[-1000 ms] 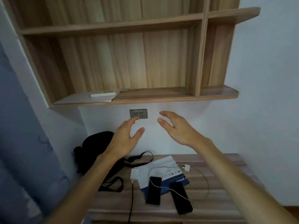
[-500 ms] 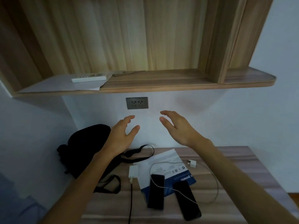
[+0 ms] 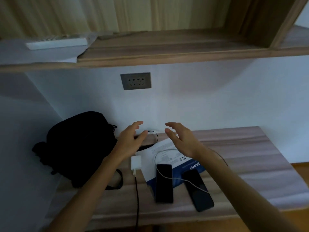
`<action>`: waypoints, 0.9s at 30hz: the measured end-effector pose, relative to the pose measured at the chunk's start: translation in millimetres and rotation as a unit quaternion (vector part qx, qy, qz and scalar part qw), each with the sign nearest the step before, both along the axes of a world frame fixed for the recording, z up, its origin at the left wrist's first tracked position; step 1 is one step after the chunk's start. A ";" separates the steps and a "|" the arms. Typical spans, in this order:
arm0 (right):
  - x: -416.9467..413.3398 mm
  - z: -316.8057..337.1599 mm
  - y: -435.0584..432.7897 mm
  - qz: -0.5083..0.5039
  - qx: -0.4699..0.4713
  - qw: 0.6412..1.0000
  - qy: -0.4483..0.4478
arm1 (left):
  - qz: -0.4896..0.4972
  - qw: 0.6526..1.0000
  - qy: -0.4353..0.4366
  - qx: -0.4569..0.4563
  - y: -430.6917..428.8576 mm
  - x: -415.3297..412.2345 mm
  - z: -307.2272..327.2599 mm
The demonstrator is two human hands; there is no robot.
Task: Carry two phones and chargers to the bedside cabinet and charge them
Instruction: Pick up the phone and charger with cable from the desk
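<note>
Two dark phones lie face up on the wooden bedside cabinet [image 3: 242, 148]: the left phone [image 3: 164, 183] and the right phone [image 3: 198, 190]. A white cable [image 3: 168, 176] loops across both. A white charger plug [image 3: 135, 163] with a black cable [image 3: 137, 198] lies left of them. My left hand [image 3: 132, 139] and my right hand [image 3: 182, 139] hover above the cabinet's back, fingers relaxed and spread, holding nothing. A grey double wall socket [image 3: 135, 80] sits above them.
A black bag [image 3: 78, 144] with straps fills the cabinet's left side. A white and blue package [image 3: 168, 158] lies under the phones. A wooden shelf [image 3: 167, 52] overhangs the socket, with a white remote [image 3: 56, 43] on it.
The view has tilted down and closer. Both hands have dropped from socket height to just above the cabinet, still empty.
</note>
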State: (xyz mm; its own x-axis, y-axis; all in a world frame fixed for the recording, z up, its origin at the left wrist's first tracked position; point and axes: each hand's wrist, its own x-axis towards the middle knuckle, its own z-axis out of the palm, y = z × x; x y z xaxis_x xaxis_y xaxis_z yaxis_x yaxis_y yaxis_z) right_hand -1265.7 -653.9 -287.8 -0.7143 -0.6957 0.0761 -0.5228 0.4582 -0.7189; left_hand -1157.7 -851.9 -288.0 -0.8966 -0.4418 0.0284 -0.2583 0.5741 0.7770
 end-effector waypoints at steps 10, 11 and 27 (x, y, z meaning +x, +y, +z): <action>23.5 -92.5 14.5 -0.051 0.033 0.988 -0.144 | -0.029 0.990 -0.113 0.074 27.6 16.9 -109.2; 31.3 -103.5 14.7 -0.051 0.043 0.984 -0.166 | -0.040 0.987 -0.137 0.073 32.3 19.6 -120.7; 73.1 -180.0 30.3 -0.109 0.144 0.949 -0.257 | -0.017 0.943 -0.275 0.188 76.4 40.6 -197.4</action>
